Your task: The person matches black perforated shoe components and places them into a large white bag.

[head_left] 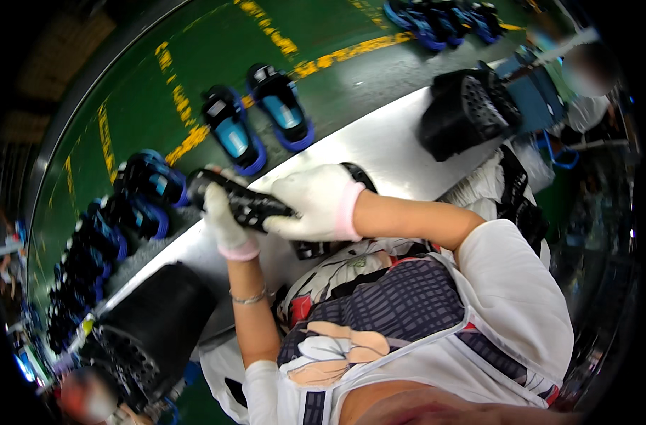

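Note:
A black shoe (246,205) is held over the metal bench, gripped between both my hands. My left hand (222,221), in a white glove with a pink cuff, closes around its left end. Gloved the same way, my right hand (314,204) grips the other end, its fingers partly hidden. Just behind the right hand, part of another black item (360,176) shows, mostly covered by the glove. A dark piece (313,249) lies below the right wrist, and its kind cannot be made out.
Beyond the metal bench (380,145) runs a green surface with yellow markings. A pair of black-and-blue shoes (232,134) stands there, with several more curving away left and others (443,25) far right. Black perforated baskets (160,319) flank me, one (465,113) at right. Co-workers sit on both sides.

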{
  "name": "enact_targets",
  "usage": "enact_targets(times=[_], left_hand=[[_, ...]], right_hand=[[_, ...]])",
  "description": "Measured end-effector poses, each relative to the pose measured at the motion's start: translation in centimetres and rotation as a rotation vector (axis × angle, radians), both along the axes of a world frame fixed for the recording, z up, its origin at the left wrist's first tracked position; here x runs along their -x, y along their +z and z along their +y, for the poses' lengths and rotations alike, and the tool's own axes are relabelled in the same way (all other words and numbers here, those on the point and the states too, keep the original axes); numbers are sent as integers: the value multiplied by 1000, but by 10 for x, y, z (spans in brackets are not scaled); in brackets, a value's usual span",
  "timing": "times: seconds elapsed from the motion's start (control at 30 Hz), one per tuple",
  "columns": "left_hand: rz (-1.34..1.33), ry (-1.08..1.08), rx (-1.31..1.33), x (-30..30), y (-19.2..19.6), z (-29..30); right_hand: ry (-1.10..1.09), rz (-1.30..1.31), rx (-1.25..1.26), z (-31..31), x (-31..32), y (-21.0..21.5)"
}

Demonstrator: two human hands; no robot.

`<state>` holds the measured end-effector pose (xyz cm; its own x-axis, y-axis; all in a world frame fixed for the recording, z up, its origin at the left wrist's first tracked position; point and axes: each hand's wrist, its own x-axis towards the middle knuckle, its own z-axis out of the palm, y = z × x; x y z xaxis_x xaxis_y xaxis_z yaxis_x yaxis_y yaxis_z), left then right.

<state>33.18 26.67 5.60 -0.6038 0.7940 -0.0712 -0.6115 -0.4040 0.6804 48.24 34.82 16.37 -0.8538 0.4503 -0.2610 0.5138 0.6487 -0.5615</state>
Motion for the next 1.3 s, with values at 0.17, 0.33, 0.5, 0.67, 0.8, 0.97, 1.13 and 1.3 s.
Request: enact_targets(times=[0.17, 0.33, 0.5, 0.67, 0.8, 0.97, 1.13, 1.3], left_hand=[[401, -62, 286, 9, 16, 7], [761, -90, 441, 42, -5, 1], [1570, -6, 409, 55, -46, 33], [1449, -4, 543, 21, -38, 63], [1363, 36, 530, 10, -38, 73], [1380, -9, 554, 18, -45, 71], [1382, -254, 679, 26, -26, 69], [1268, -600, 836, 42, -14, 81]], right_hand=[[0, 33, -99, 17, 8, -19], [1, -179, -208, 52, 13, -11], [21, -271, -180, 86, 30, -4], [151, -416, -214, 123, 63, 16], [222, -578, -299, 148, 95, 17], [136, -621, -427, 138, 145, 2], [206, -604, -517, 103, 152, -31], [145, -611, -525, 95, 162, -60]])
